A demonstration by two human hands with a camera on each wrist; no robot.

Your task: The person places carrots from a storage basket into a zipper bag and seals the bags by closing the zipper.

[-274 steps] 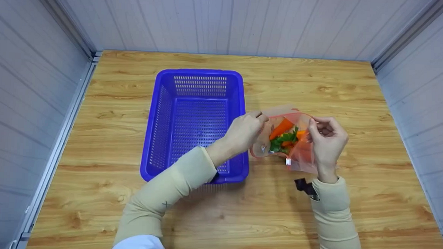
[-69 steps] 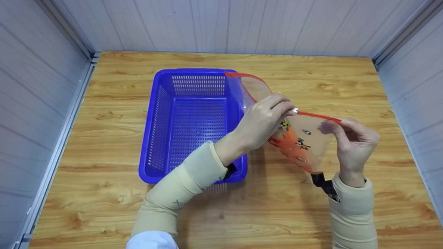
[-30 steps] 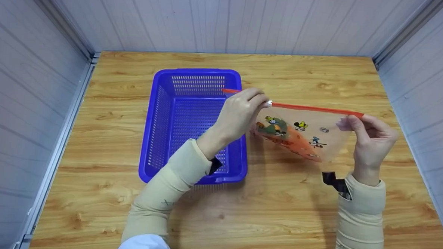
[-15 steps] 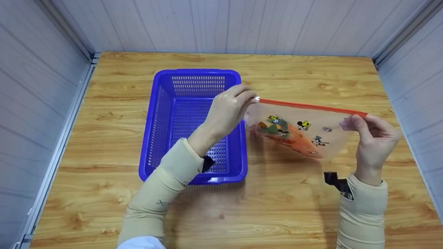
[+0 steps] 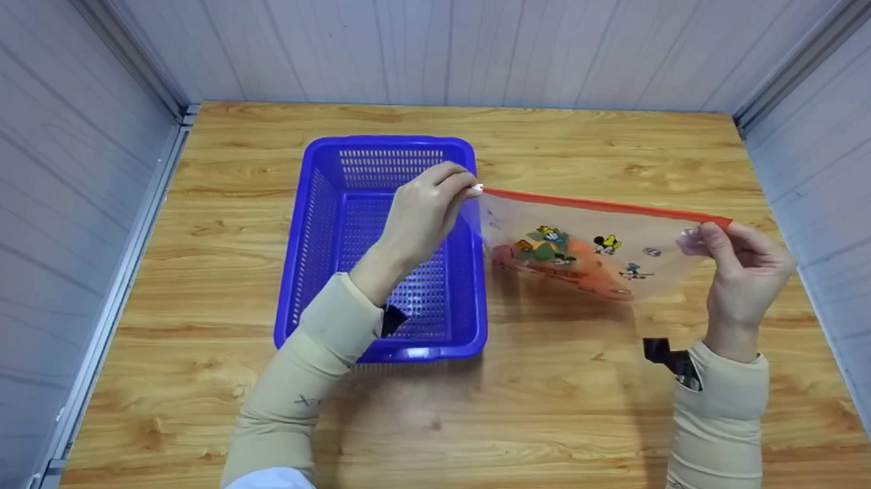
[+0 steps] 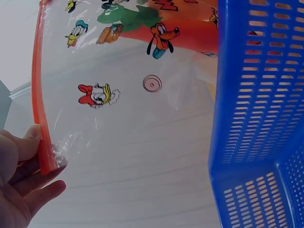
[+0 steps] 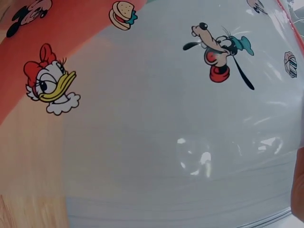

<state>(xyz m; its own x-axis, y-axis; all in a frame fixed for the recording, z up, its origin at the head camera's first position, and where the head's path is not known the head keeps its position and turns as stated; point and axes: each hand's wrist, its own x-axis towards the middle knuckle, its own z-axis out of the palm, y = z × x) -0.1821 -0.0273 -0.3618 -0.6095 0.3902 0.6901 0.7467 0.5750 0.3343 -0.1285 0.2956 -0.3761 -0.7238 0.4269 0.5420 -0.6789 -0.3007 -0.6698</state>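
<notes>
A clear zip bag (image 5: 656,239) with cartoon prints hangs stretched between my hands, its red zip strip (image 5: 592,203) along the top. Orange and green pieces (image 5: 596,270) show through its lower part. My left hand (image 5: 418,214) pinches the strip's left end, where a small white slider (image 5: 478,189) shows by the fingertips. At the strip's right end, my right hand (image 5: 750,273) pinches the corner between thumb and fingers. In the left wrist view, thumb and fingers (image 6: 31,142) close on the strip's end. Printed plastic (image 7: 142,133) fills the right wrist view.
A blue perforated basket (image 5: 416,352) stands on the wood-grain table (image 5: 545,426) left of the bag, with my left hand and forearm over it. Its bare bottom shows. Pale panel walls (image 5: 452,39) rise at the back and both sides.
The bag's mouth, wide before with carrot-like pieces and green leaves visible inside, now lies closed in a straight line. My left hand and the slider have moved left along the strip; my right hand slightly right.
</notes>
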